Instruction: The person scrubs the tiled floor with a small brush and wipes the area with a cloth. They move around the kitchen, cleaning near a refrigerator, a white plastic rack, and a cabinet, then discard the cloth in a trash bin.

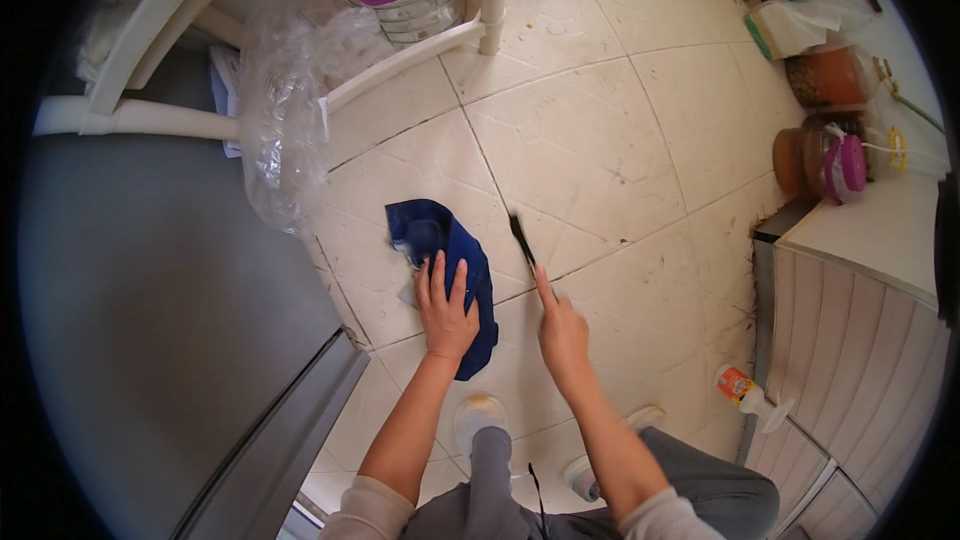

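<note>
My left hand (448, 319) lies on a dark blue cloth (478, 270), palm down, with its fingers extended and somewhat apart. The cloth is bunched into a long, curved shape, and a paler patch shows by my fingertips. Something translucent peeks out at the cloth's left edge, too little of it visible to name. In my right hand (564, 334) is a slim tool (520, 235) with a dark, narrow end that points away from me. My index finger stretches along its handle. Motion blur leaves the kind of tool unsettled. Beneath both hands is a beige tiled floor (555, 142).
A grey panel (180, 240) borders the left side. Ahead of it stand a white rack (409, 69), a clear plastic bag (281, 142) and a purple-lidded jar (412, 0). Along the right are several jars (825, 75), a slatted cabinet (832, 322) and a labelled bottle (739, 388).
</note>
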